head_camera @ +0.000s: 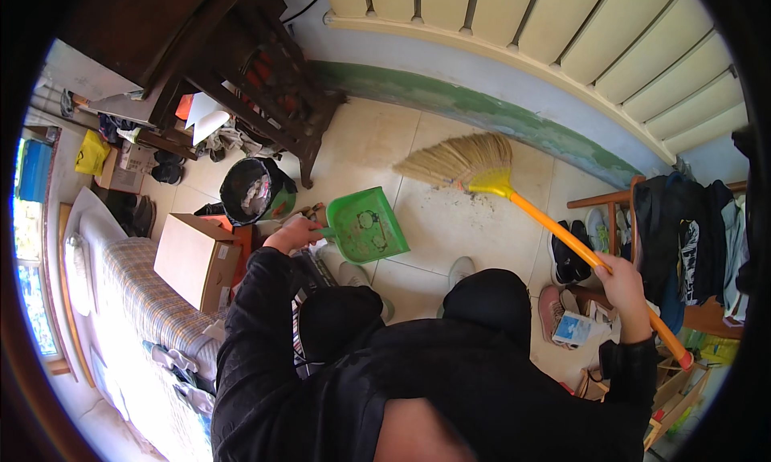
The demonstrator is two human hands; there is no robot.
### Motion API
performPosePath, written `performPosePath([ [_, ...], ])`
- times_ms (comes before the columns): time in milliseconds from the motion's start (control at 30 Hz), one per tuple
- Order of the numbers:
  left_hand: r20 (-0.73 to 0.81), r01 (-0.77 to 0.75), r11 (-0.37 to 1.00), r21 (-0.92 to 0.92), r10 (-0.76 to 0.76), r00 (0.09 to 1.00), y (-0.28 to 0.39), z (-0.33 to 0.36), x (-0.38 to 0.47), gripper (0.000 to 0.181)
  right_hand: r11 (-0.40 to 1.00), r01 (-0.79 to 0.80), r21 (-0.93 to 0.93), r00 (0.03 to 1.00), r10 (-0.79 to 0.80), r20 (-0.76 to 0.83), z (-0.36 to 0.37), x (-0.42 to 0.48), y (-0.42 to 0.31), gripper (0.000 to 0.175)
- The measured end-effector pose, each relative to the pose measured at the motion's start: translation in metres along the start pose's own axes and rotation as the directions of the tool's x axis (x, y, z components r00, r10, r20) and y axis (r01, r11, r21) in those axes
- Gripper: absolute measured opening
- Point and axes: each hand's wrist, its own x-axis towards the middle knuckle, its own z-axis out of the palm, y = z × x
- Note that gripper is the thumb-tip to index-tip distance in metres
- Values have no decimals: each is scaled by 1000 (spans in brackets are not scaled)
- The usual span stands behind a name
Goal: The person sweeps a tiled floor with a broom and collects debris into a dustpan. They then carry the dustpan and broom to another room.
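Note:
My left hand (294,233) grips the short handle of a green plastic dustpan (368,226), which bears cartoon figures and some dirt. My right hand (620,284) is closed around the orange handle of a broom (557,230). Its yellow head holds straw-coloured bristles (464,157), spread over the tiled floor near the wall. Small debris (473,203) lies on the tiles just below the bristles, to the right of the dustpan. A gap of floor separates the dustpan from the broom head.
A bin with a black liner (256,194) holds rubbish, left of the dustpan. Below it stands a cardboard box (196,260). Dark wooden furniture (289,94) is at the upper left. At right are black shoes (569,251), pink shoes (549,311) and a wooden chair (614,203) hung with clothes.

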Motion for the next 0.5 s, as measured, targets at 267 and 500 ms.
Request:
performPosePath([
  [267,-23,58,997,46,-57,998,10,-1,2,23,998,-56,25,990,53,130,46,64,-5,32],
  [500,-13,-20,994,106,21,1000,21,-9,0,25,969,-135,205,968,85,237,37,15,43,30],
])
